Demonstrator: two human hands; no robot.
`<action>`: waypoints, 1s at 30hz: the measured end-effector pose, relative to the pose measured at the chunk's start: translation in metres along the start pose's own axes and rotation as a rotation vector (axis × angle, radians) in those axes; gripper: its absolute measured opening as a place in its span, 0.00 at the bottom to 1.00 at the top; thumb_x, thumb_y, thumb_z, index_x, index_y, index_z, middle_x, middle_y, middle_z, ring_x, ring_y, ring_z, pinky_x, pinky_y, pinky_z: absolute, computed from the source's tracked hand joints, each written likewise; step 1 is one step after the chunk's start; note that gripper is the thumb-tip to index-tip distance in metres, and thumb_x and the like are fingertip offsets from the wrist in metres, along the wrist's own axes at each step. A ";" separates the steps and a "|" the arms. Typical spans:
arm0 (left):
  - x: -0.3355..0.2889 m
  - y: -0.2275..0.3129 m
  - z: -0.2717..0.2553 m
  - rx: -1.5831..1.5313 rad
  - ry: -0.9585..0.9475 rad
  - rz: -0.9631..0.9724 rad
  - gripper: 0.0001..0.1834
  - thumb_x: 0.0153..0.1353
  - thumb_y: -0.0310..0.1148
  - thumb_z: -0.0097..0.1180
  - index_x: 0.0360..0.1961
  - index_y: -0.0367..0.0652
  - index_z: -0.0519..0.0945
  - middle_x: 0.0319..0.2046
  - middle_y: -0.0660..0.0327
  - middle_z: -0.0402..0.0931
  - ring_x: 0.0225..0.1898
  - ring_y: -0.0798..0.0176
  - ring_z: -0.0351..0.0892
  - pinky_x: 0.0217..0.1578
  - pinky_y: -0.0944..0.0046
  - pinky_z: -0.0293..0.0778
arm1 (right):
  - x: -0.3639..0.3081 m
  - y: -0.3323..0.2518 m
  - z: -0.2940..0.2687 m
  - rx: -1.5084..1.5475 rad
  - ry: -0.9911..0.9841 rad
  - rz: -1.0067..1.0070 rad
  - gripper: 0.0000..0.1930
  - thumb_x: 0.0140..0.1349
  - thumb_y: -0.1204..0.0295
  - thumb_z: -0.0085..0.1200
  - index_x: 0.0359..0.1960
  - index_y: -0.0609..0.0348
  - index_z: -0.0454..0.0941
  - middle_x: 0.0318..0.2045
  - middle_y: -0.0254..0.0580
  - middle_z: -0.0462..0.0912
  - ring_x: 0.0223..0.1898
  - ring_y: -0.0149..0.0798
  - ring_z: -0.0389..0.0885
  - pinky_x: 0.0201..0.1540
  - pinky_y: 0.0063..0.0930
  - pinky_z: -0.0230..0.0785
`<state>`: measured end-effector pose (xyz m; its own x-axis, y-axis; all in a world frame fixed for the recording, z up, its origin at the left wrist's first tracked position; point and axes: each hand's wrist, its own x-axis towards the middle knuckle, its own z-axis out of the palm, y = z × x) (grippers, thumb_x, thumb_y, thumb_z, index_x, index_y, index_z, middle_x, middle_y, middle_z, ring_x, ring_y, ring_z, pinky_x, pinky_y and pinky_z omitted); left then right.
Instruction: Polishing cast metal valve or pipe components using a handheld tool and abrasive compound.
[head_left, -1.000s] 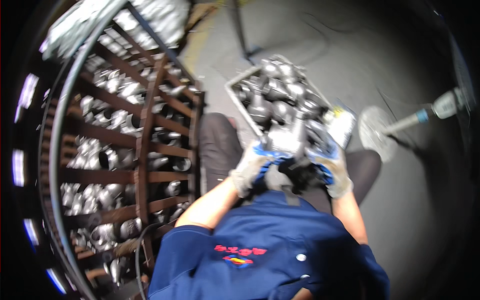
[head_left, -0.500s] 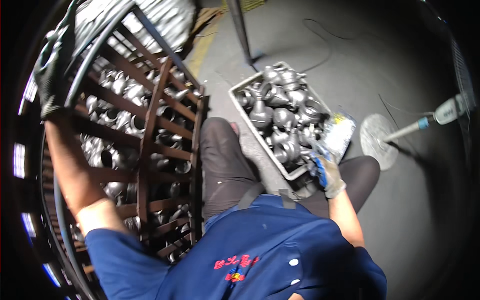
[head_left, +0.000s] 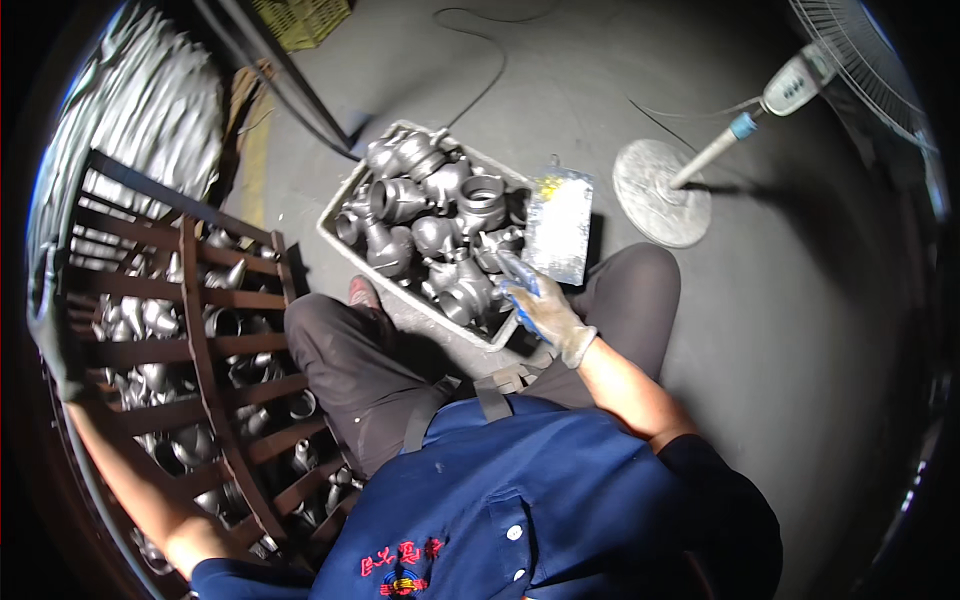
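Note:
My right hand [head_left: 548,312], in a grey glove with blue coating, is at the near right corner of a pale plastic crate [head_left: 338,228]. Its fingers stretch toward the castings, and no part shows in its grasp. Rounded grey metal castings [head_left: 436,236] with pipe-like openings fill the crate. At the far left my left hand [head_left: 54,335], in a dark glove, lies along the top rail of a brown metal cage [head_left: 192,300]. Its fingers are dim and blurred, so their grip is unclear. More grey castings [head_left: 150,318] show between the cage bars.
A shiny silver sheet-metal piece [head_left: 560,228] with a yellow patch lies against the crate's right side. A standing fan [head_left: 662,192] is to the right, with a cable on the floor. Silvery wrapped material [head_left: 150,120] and a yellow crate [head_left: 300,20] lie beyond the cage.
The view has turned, shifting the crate and cage leftward and bringing the fan further in. My left hand appears lower along the cage rail. My right hand stays by the crate's near corner.

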<state>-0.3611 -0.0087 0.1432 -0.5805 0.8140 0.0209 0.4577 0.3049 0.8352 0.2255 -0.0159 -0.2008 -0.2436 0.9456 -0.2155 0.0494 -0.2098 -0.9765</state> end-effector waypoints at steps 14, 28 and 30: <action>-0.217 -0.154 0.436 -0.547 -0.674 -0.439 0.09 0.62 0.34 0.55 0.38 0.40 0.78 0.30 0.59 0.80 0.24 0.69 0.77 0.22 0.71 0.71 | -0.003 0.000 -0.070 -0.726 0.428 0.393 0.20 0.56 0.76 0.48 0.52 0.49 0.77 0.45 0.47 0.81 0.46 0.48 0.80 0.47 0.35 0.71; -0.219 -0.178 0.444 -0.353 -0.723 -0.637 0.08 0.60 0.36 0.58 0.30 0.44 0.77 0.23 0.66 0.74 0.21 0.67 0.76 0.18 0.65 0.75 | 0.015 0.017 -0.066 -0.948 0.416 0.416 0.19 0.56 0.70 0.46 0.49 0.43 0.78 0.41 0.53 0.80 0.44 0.56 0.78 0.47 0.44 0.70; -0.223 -0.179 0.446 -0.467 -0.721 -0.647 0.06 0.60 0.34 0.58 0.33 0.43 0.79 0.25 0.65 0.77 0.24 0.67 0.78 0.20 0.65 0.75 | 0.016 0.011 -0.062 -0.987 0.397 0.444 0.18 0.57 0.70 0.45 0.49 0.42 0.78 0.41 0.53 0.80 0.44 0.55 0.78 0.47 0.44 0.70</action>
<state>-0.0126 -0.0243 -0.2562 -0.0158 0.7119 -0.7021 -0.1849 0.6880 0.7017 0.2822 0.0122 -0.2148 0.2982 0.8854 -0.3565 0.8334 -0.4236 -0.3549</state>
